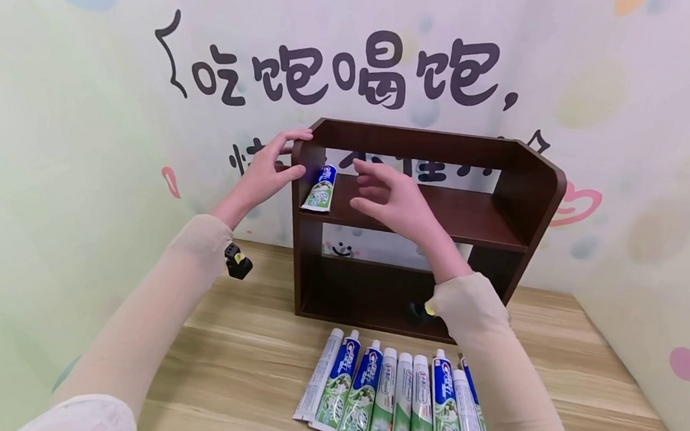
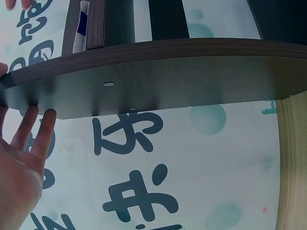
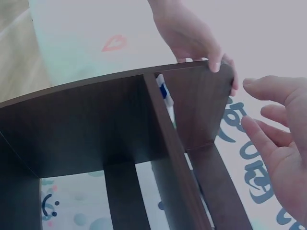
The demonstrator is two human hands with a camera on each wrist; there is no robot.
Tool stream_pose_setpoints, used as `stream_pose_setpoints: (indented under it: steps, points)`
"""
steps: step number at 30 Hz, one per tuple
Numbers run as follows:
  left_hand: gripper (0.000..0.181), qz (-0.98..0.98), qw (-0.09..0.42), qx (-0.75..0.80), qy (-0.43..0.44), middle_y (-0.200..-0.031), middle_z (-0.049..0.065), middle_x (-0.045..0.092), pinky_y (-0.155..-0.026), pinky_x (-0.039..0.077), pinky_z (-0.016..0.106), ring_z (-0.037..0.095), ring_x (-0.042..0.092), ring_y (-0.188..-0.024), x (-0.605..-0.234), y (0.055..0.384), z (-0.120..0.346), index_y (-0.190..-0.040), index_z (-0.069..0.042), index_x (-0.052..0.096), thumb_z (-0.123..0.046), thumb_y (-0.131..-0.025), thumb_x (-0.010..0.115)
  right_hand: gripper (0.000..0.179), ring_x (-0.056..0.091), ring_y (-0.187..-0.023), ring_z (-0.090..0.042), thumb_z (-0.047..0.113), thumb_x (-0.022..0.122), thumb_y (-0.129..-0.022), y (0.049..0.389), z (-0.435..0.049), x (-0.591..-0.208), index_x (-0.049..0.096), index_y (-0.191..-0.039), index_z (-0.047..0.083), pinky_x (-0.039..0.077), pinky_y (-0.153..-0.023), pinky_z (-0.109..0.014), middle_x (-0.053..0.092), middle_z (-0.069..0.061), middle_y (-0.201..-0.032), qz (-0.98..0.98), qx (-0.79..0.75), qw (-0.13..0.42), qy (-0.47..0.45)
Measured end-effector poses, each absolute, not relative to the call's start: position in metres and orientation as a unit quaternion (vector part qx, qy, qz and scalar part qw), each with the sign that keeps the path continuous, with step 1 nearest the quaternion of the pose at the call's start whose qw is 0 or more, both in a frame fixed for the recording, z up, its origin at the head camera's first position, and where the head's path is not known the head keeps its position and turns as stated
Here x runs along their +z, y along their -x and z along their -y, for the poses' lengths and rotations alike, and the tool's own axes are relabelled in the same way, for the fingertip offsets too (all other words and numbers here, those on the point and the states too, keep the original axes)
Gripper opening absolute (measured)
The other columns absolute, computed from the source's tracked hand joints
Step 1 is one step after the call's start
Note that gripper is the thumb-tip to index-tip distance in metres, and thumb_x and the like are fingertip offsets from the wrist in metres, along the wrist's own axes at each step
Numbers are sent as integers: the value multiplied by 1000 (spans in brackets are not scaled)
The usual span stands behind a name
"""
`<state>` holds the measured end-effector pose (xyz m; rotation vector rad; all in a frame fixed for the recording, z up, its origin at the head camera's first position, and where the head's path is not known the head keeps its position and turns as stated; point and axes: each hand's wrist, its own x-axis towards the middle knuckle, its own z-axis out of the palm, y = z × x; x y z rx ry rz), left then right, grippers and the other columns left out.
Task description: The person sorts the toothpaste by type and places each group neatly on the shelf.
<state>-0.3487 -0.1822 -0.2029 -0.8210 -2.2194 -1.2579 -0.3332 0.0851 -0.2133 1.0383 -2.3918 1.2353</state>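
My left hand [image 1: 266, 171] holds the left side panel of a dark brown two-tier shelf [image 1: 416, 213]. Its fingers [image 2: 45, 129] lie along the panel's outer face, and a fingertip comes over the edge in the right wrist view. Just inside that panel, a Crest toothpaste tube [image 1: 321, 189] stands on the upper tier, cap up and leaning back slightly. To the right of the tube, my right hand [image 1: 396, 202] hovers before the upper tier with nothing in it. Its fingers are loosely bent and apart from the tube.
Several toothpaste tubes [image 1: 364, 388] lie side by side on the wooden table [image 1: 236, 354] in front of the shelf, caps toward it. My right forearm covers part of the row's right end. A printed wall [image 1: 237, 31] stands close behind the shelf.
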Motion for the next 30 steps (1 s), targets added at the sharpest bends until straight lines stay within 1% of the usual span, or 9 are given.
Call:
stream_pose_setpoints:
  steps: [4, 9, 11, 14, 16, 18, 26, 30]
  points:
    - [50, 810, 222, -455, 296, -160, 11, 36, -104, 47, 56, 41, 46, -136, -199, 341, 180, -142, -6, 46, -1, -93, 57, 64, 62, -124, -23, 16, 74, -87, 324, -95, -211, 49, -146, 18, 52, -102, -37, 54, -7, -145, 816, 428, 144, -361]
    - [50, 811, 220, -456, 293, -160, 10, 36, -104, 47, 55, 40, 46, -136, -199, 342, 180, -142, -7, 46, -2, -93, 57, 64, 61, -124, -24, 13, 74, -87, 312, -109, -210, 49, -146, 15, 52, -101, -36, 55, -8, -144, 805, 428, 174, -372]
    - [50, 810, 220, -458, 294, -159, 10, 36, -104, 47, 55, 39, 46, -136, -199, 342, 180, -142, -7, 46, -2, -93, 57, 63, 62, -122, -24, 12, 74, -87, 308, -115, -212, 50, -145, 14, 53, -100, -33, 57, -9, -142, 800, 424, 193, -378]
    - [50, 808, 222, -458, 297, -159, 12, 36, -104, 47, 56, 40, 46, -136, -199, 342, 179, -141, -6, 46, -1, -93, 57, 63, 63, -119, -23, 10, 75, -86, 302, -123, -216, 51, -145, 12, 52, -98, -23, 58, -10, -139, 792, 421, 217, -385]
    - [50, 808, 222, -458, 296, -159, 12, 36, -104, 47, 56, 41, 47, -135, -198, 341, 179, -141, -5, 46, -1, -93, 57, 64, 63, -118, -22, 8, 75, -85, 299, -129, -221, 51, -144, 11, 51, -96, -17, 59, -11, -138, 787, 422, 228, -388]
    - [50, 809, 222, -457, 296, -159, 11, 36, -103, 47, 56, 41, 47, -135, -198, 341, 179, -141, -5, 46, 0, -93, 57, 64, 63, -118, -21, 6, 75, -85, 296, -134, -226, 51, -144, 11, 50, -96, -14, 59, -12, -138, 783, 425, 233, -391]
    - [50, 806, 226, -459, 298, -159, 12, 36, -102, 47, 56, 40, 47, -135, -201, 341, 179, -141, -5, 46, 1, -92, 56, 64, 61, -118, -7, 6, 75, -85, 283, -151, -251, 51, -144, 16, 49, -96, -13, 59, -9, -138, 778, 425, 253, -387]
    - [50, 802, 230, -461, 301, -159, 12, 37, -102, 48, 56, 40, 47, -135, -202, 343, 180, -141, -5, 47, 1, -92, 56, 65, 60, -121, -14, 1, 74, -84, 276, -159, -262, 52, -143, 15, 49, -96, -12, 58, -9, -140, 771, 430, 267, -387]
